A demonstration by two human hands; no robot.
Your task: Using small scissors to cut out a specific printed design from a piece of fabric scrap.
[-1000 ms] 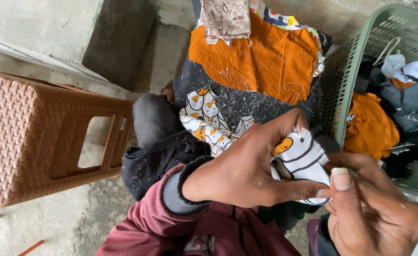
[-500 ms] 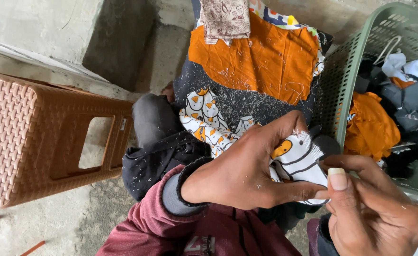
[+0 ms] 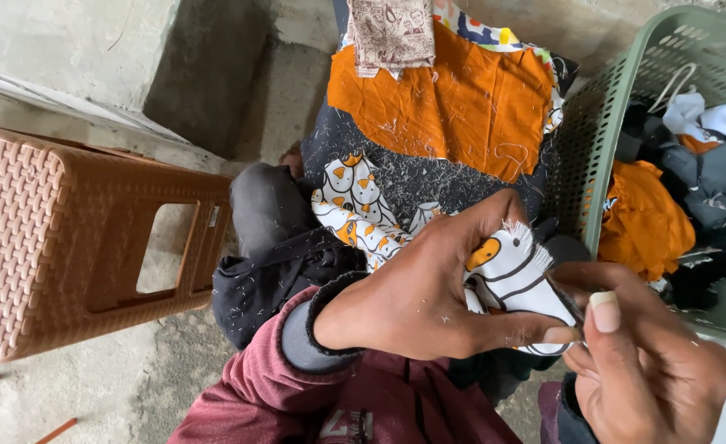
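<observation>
The small white cotton scrap with an orange patch and black lines (image 3: pixel 515 275) lies between both hands, its frayed edge pointing up-right: the left hand (image 3: pixel 424 300) pinches its lower edge closed, the right hand (image 3: pixel 651 370) meets it thumb-first, fingers curled at the same corner.

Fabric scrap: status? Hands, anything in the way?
Left hand pinching the white scrap. Right hand at its lower edge, fingertips pinched. Nothing in the way; green basket alongside.
</observation>
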